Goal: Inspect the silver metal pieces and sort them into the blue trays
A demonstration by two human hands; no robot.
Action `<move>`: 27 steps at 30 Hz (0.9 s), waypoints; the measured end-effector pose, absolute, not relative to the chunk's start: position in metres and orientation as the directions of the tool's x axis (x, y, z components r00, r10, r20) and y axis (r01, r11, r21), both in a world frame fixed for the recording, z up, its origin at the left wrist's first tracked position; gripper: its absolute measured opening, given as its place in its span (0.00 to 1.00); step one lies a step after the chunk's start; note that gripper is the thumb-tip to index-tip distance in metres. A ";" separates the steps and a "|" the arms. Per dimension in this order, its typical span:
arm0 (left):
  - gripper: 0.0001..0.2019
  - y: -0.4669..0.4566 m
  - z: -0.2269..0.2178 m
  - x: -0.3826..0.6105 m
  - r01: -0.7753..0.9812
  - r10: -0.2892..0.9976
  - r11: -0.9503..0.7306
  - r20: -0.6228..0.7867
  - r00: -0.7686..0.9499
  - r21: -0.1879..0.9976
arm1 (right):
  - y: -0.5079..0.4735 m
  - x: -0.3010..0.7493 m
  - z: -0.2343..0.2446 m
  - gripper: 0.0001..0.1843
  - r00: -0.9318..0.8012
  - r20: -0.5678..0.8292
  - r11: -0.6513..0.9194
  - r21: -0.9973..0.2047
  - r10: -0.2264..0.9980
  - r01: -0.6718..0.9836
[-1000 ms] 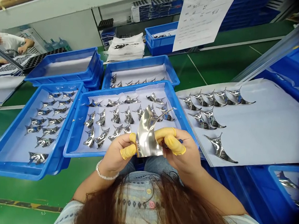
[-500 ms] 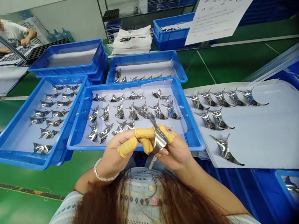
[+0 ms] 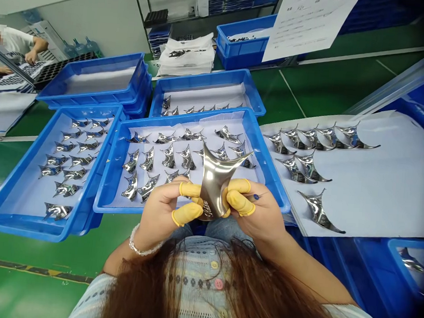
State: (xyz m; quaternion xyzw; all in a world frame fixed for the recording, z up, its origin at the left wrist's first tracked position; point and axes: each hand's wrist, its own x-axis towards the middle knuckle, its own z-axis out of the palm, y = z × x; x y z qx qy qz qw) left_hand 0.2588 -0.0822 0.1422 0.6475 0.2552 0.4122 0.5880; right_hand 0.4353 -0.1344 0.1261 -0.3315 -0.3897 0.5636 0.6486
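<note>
1 curved metal piece (image 3: 215, 181), pinched by L hand (image 3: 161, 208), R hand (image 3: 257, 210), yellow finger cots (image 3: 190, 190), 3 blue trays (image 3: 128, 210)

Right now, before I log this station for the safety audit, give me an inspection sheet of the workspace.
surface: blue tray lined with white sheet, holding rows of shiny metal pieces; white sheet at right.
job's things: curved shiny metal piece, upright between both hands.
clutter: stacked white bags beyond the trays.
grippers: left hand and right hand pinch it; yellow finger cots on fingers.
cables: nothing seen.
surroundings: person working far left; paper notice; green floor.
</note>
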 end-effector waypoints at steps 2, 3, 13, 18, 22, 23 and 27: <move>0.11 -0.081 0.143 0.258 -0.157 0.787 -0.267 0.309 0.534 0.951 | -0.136 0.437 0.126 0.17 0.074 0.184 0.198 -0.876 0.980 -0.440; 0.10 -0.081 0.143 0.258 -0.159 0.770 -0.310 0.346 0.535 0.937 | -0.137 0.437 0.125 0.16 0.091 0.202 0.221 -0.879 0.975 -0.423; 0.08 -0.078 0.141 0.255 -0.181 0.622 -0.583 0.578 0.529 0.792 | -0.142 0.440 0.123 0.10 0.118 0.307 0.329 -0.903 0.944 -0.277; 0.07 -0.075 0.142 0.255 -0.183 0.526 -0.693 0.663 0.532 0.697 | -0.142 0.440 0.131 0.09 0.094 0.385 0.397 -0.887 0.918 -0.236; 0.09 -0.077 0.142 0.255 -0.159 0.510 -0.725 0.677 0.531 0.671 | -0.141 0.440 0.134 0.10 0.069 0.437 0.440 -0.864 0.897 -0.244; 0.09 -0.078 0.142 0.255 -0.153 0.516 -0.724 0.675 0.527 0.672 | -0.140 0.440 0.134 0.10 0.064 0.437 0.438 -0.866 0.897 -0.242; 0.07 -0.082 0.141 0.254 -0.110 0.572 -0.698 0.642 0.511 0.708 | -0.141 0.440 0.135 0.07 0.060 0.453 0.454 -0.861 0.889 -0.228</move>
